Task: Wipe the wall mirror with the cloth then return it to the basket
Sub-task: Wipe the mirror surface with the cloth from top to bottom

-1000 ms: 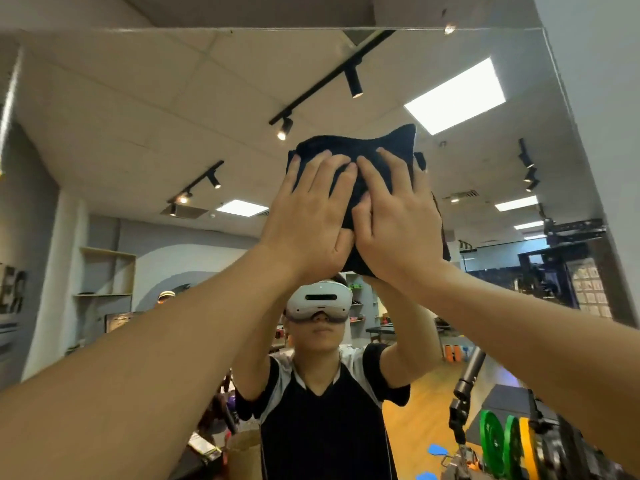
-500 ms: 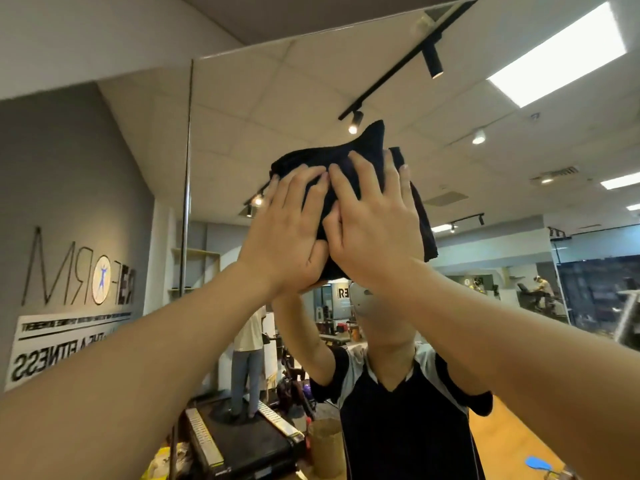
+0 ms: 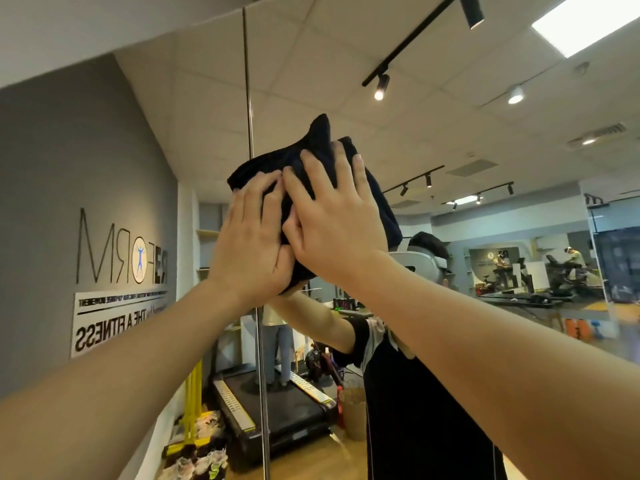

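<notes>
A dark navy cloth (image 3: 313, 150) is bunched flat against the wall mirror (image 3: 450, 133), high up and just right of a vertical seam (image 3: 250, 98) between two mirror panels. My left hand (image 3: 251, 237) presses the cloth's lower left part with fingers spread and straight. My right hand (image 3: 336, 216) presses beside it, fingers straight, its thumb touching the left hand. Both arms reach up and forward. The mirror reflects a person in a dark shirt behind the cloth. No basket is in view.
The mirror reflects a gym: a treadmill (image 3: 277, 410), a grey wall with mirrored lettering (image 3: 121, 251), ceiling track lights (image 3: 381, 86), yellow equipment (image 3: 194, 403) and a brown bin (image 3: 353, 410) low down. Exercise machines (image 3: 536, 275) show at far right.
Both hands and the cloth have slid left across the glass, reaching the panel seam. The view has swung left, bringing the lettered grey wall into sight.
</notes>
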Available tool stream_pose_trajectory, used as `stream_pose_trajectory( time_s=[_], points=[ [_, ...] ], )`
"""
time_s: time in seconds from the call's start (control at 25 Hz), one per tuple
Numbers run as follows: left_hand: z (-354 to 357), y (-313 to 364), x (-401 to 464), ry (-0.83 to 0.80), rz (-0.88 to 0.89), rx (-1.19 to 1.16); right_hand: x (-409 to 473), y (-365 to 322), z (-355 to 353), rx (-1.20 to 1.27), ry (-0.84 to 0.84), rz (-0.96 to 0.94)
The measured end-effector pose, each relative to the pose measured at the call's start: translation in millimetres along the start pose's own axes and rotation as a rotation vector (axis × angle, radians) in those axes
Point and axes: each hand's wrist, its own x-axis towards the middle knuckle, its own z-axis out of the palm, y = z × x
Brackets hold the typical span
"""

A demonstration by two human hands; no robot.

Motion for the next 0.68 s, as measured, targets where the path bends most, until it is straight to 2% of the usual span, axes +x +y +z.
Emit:
stream_pose_trajectory(
  time_s=[0.36, 0.56, 0.68],
  points=[
    [14, 30, -68, -0.011, -0.026, 0.052, -70, -2, -2, 0.059, -0.022, -0.097],
    [25, 79, -73, -0.082, -0.015, 0.043, -102, 40, -20, 0.078, -0.033, -0.134],
    [39, 118, -66, -0.063, 0.021, 0.013, -121, 80, -35, 0.074, -0.029, -0.133]
  ],
)
